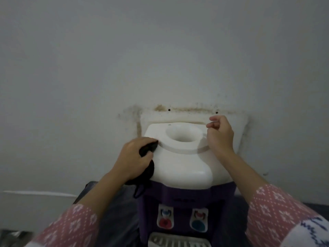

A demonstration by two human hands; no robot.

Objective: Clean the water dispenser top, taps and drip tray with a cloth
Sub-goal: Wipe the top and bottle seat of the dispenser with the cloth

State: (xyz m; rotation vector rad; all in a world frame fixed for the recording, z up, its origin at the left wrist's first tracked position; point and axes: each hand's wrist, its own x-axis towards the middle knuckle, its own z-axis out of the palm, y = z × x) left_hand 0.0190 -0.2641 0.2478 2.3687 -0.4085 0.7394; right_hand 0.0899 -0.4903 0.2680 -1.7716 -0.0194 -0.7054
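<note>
The water dispenser stands against the wall, with a white top (179,163) around a round bottle opening (183,136) and a dark purple body. My left hand (132,157) grips a black cloth (147,150) against the top's left edge; part of the cloth hangs down the side. Over the top's back right corner, my right hand (219,135) has its fingers loosely curled and holds nothing that I can see. Below are a red tap (165,220), a blue tap (198,222) and the white grille of the drip tray (179,242).
The wall (160,59) behind the dispenser carries brown stains and dark spots just above the top. A dark surface (114,211) lies to the left of the purple body. Pink patterned sleeves cover both forearms.
</note>
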